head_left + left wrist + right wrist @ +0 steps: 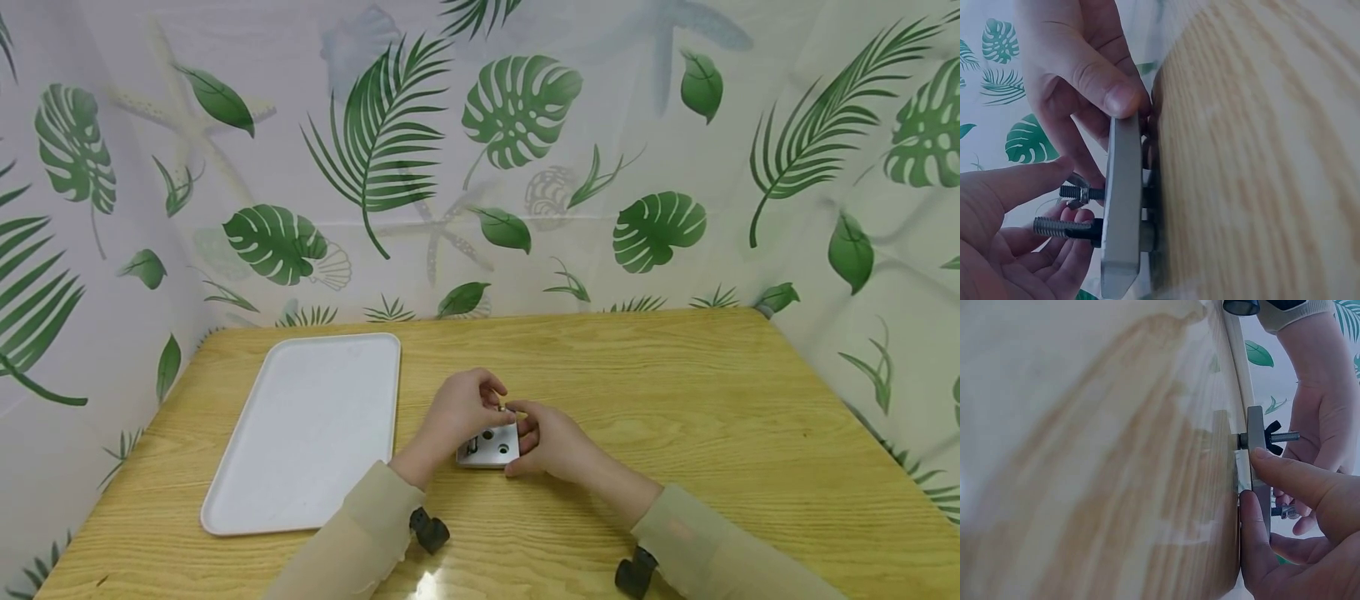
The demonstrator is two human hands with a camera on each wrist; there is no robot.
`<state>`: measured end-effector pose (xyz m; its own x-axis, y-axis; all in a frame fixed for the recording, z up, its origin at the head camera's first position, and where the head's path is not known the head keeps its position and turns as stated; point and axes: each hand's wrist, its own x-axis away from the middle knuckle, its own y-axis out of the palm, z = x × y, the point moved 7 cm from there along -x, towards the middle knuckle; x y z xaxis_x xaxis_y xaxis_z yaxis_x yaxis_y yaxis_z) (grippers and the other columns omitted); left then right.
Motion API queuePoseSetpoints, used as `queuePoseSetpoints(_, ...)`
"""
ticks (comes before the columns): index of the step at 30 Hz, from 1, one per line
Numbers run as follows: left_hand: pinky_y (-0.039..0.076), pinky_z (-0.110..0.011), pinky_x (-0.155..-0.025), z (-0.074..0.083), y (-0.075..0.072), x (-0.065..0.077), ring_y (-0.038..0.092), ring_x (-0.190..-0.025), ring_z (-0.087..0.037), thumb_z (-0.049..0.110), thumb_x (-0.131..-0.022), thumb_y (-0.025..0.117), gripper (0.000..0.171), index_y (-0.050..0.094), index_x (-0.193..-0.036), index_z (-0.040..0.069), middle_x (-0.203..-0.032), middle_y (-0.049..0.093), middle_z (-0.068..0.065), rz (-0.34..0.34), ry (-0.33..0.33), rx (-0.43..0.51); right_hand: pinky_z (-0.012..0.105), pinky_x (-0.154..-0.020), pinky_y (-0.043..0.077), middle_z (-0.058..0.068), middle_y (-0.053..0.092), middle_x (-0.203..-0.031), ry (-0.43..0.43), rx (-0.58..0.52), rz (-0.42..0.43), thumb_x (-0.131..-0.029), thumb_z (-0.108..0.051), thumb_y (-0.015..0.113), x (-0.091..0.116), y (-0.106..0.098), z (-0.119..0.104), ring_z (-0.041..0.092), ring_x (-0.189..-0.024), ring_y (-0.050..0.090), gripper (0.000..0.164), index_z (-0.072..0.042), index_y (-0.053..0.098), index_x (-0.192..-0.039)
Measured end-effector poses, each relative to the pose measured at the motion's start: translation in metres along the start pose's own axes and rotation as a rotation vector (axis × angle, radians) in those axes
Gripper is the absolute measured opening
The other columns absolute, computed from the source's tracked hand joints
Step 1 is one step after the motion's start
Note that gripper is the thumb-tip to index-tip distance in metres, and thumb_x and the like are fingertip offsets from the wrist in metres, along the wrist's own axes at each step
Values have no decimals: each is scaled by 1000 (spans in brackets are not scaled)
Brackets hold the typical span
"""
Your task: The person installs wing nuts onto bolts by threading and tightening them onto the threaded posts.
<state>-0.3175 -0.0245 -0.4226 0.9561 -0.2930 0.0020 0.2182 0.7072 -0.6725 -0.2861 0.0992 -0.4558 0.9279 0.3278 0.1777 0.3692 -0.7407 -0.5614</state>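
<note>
A silver metal plate (489, 454) with several round holes is held just off the wooden table, bolts passing through it. My right hand (558, 444) grips its right edge, the thumb on the near side and fingers at the far side. In the left wrist view, a silver wing nut (1084, 194) sits on one threaded bolt, and my left hand (997, 219) pinches it between thumb and fingers. A second bolt (1050, 227) stands closer to that camera. The right wrist view shows a dark wing nut (1274, 430) on this bolt, untouched by either hand.
A white rectangular tray (307, 433) lies on the left of the wooden table (675, 392). A leaf-printed sheet (570, 225) hangs behind the table and along its sides. Each sleeve carries a small black wrist camera (430, 531).
</note>
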Motion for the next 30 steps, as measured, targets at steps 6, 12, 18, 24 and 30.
queuePoseSetpoints(6, 51, -23, -69, -3, 3, -3, 61, -77, -11, 10, -78, 77, 24, 68, -100, 7, -90, 67, -3, -31, 27, 95, 28, -70, 52, 7, 62, -102, 14, -4, 7, -63, -10, 87, 0, 0, 0, 14, -82, 63, 90, -5, 40, -140)
queuePoseSetpoints(12, 53, -24, -71, -8, 5, -5, 64, -82, -14, 2, -83, 70, 18, 70, -101, 6, -94, 68, -5, -52, 23, 170, 28, -68, 52, 7, 62, -100, 15, -3, 13, -62, -9, 88, 0, 0, 1, 13, -81, 63, 90, -5, 42, -139)
queuePoseSetpoints(18, 54, -25, -74, -12, 6, -8, 66, -85, -15, -2, -86, 64, 18, 70, -100, 7, -96, 69, -5, -54, 19, 212, 27, -69, 51, 5, 62, -100, 25, 9, 27, -61, -10, 89, -1, 0, 2, 13, -81, 62, 90, -5, 43, -139)
queuePoseSetpoints(24, 53, -26, -73, -11, 2, -8, 65, -84, -14, 3, -87, 65, 15, 70, -100, 8, -93, 69, -4, -17, 22, 170, 27, -68, 52, 6, 62, -100, 27, 9, 26, -61, -9, 88, -2, 0, 1, 13, -81, 62, 90, -6, 43, -139)
queuePoseSetpoints(30, 50, -24, -65, -11, -3, -3, 59, -75, -11, 24, -87, 69, 12, 68, -93, 14, -83, 65, 2, 57, 10, 40, 27, -68, 51, 6, 61, -100, 28, 6, 17, -62, -10, 88, -1, 0, 1, 12, -80, 61, 89, -7, 44, -138)
